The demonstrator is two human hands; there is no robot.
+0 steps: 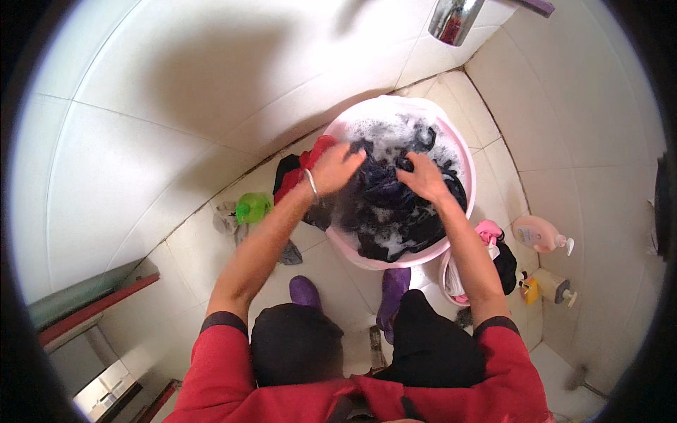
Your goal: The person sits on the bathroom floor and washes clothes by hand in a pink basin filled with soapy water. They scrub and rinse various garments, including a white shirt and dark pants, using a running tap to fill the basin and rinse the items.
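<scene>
A round pink plastic basin [469,158] stands on the tiled floor, holding dark wet clothes [389,185] in sudsy water. My left hand [338,166], with a silver bangle at the wrist, is over the basin's left side, at the dark cloth. On the right part of the clothes is my right hand [421,173], its thumb and fingers bent at the dark fabric. Whether either hand grips cloth cannot be told. Red cloth [317,153] and black cloth hang over the basin's left rim, beside my left wrist. White foam [381,124] covers the far part of the water.
A green plastic container [254,207] and grey cloths [290,254] lie on the floor at left. At right are a small basin of clothes [453,277], a pink pump bottle [537,233], a pale pump bottle [552,285] and a yellow bottle [529,291]. Tiled walls enclose the corner.
</scene>
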